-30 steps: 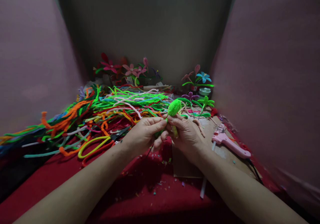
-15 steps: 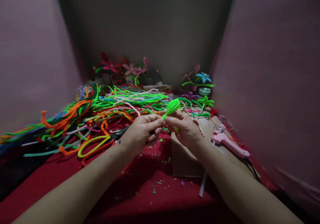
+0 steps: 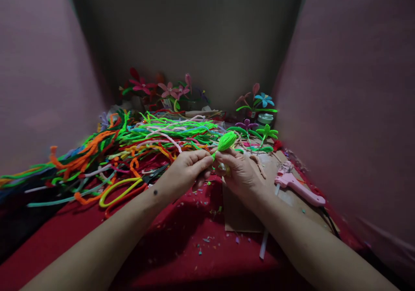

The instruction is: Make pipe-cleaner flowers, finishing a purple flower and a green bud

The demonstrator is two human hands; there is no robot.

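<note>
A bright green bud shape of looped pipe cleaner [image 3: 227, 141] is held up between my two hands, above the table's middle. My right hand [image 3: 236, 164] has thumb and fingers closed round the base of the loops. With its fingertips, my left hand [image 3: 194, 164] pinches the thin green end just left of the bud. The fingers hide most of that end. Behind the hands lies a heap of bright green pipe cleaners [image 3: 181, 129]. Scissors with yellow and red handles [image 3: 121, 190] rest left of my left hand.
Right of my right arm, a pink glue gun [image 3: 300, 187] lies on a cardboard sheet [image 3: 243, 215], with a clear glue stick [image 3: 264, 244] near it. Finished pipe-cleaner flowers, one of them blue [image 3: 264, 100], stand at the back. Small scraps dot the red cloth [image 3: 175, 256].
The bud has shifted slightly right and tilted further over to the right. My hands have turned a little around its base and keep their hold.
</note>
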